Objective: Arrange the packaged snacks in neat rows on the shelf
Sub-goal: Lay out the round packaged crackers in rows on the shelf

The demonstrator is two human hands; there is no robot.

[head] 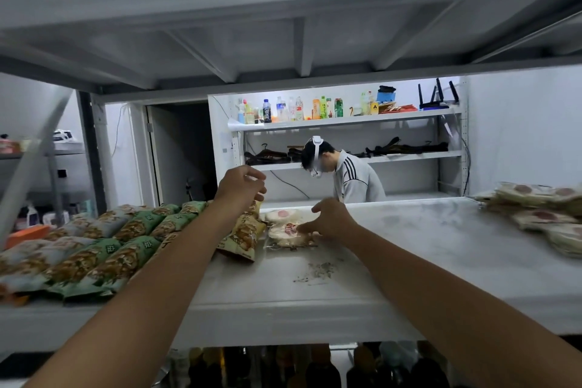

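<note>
Green and pale snack bags [94, 249] lie in rows on the left of the white shelf [393, 249]. A yellow snack bag [244, 235] lies at the right end of those rows. My left hand [241, 186] hovers over its far end with fingers curled; whether it touches the bag I cannot tell. Right of the yellow bag lie two clear packs with white round cakes, one behind the other [282, 216]. My right hand [330, 219] rests on the nearer clear pack [283, 235], fingers spread on its top.
A loose pile of the same clear cake packs [541, 214] sits at the shelf's far right. Crumbs [318, 271] dot the shelf's front middle. Another shelf board hangs low overhead. Dark bottles [315, 365] stand on the level below. A person [349, 173] stands behind the shelf.
</note>
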